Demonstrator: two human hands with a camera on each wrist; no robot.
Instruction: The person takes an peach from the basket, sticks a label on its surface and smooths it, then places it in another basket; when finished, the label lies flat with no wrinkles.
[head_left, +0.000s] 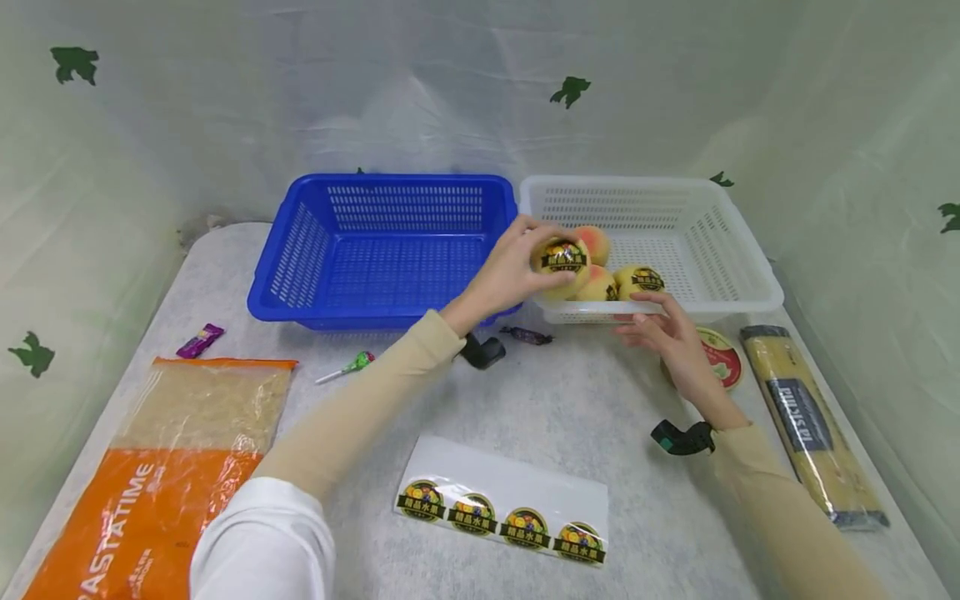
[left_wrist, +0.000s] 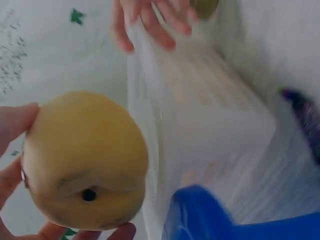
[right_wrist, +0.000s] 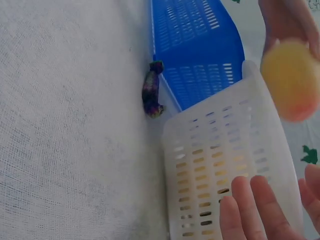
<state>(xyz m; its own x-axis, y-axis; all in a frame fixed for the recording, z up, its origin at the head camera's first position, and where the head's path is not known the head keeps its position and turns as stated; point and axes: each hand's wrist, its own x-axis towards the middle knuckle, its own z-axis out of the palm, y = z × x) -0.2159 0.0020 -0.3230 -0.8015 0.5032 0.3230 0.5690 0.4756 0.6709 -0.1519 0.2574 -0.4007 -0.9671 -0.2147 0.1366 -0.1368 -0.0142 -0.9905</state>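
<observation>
My left hand [head_left: 517, 260] grips a yellow peach [left_wrist: 87, 160] between thumb and fingers, above the left part of the white basket [head_left: 720, 250]. A round fruit sticker [head_left: 564, 257] with a black band is on the peach. Inside the basket lie more peaches [head_left: 596, 283], one of them with the same sticker showing. At the basket's front rim is my right hand [head_left: 667, 337], its fingers [right_wrist: 267, 205] loosely extended and holding nothing. A sheet of fruit stickers [head_left: 502, 500] lies on the table in front, with several stickers along its near edge.
A blue basket [head_left: 405, 317] stands left of the white one. Around the table lie a pasta bag [head_left: 150, 500], a purple candy [head_left: 200, 341], a lollipop [head_left: 358, 362], a dark wrapped candy [head_left: 527, 335], a round red-labelled tin [head_left: 723, 358] and a spaghetti pack [head_left: 810, 425].
</observation>
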